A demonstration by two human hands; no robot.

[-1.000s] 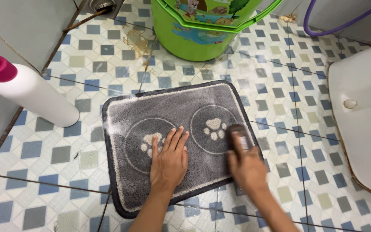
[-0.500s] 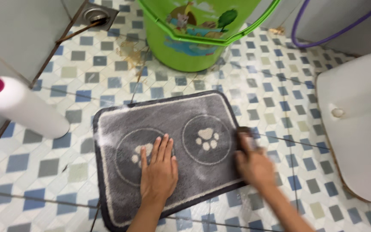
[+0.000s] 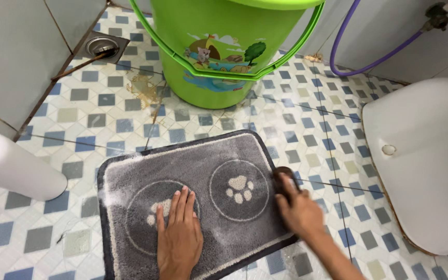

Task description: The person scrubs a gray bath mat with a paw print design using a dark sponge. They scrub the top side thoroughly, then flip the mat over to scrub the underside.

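Note:
A small grey mat (image 3: 203, 161) with two white paw prints lies on the tiled floor. My left hand (image 3: 178, 234) rests flat on it, fingers together over the left paw print. My right hand (image 3: 297, 207) grips a dark scrubbing brush (image 3: 282, 178) at the mat's right edge, the bristles down against the pile. Pale suds streak the mat's surface and its left border.
A green bucket (image 3: 224, 57) with a cartoon picture stands just beyond the mat. A white bottle (image 3: 16, 168) stands at the left, a white toilet (image 3: 426, 161) at the right. A floor drain (image 3: 102, 47) sits in the far left corner; a purple hose (image 3: 359, 65) hangs from the wall.
The view has tilted up, so mat and hands sit lower in the frame. My right hand has kept the brush along the mat's right edge. My left hand stays pressed on the left paw print.

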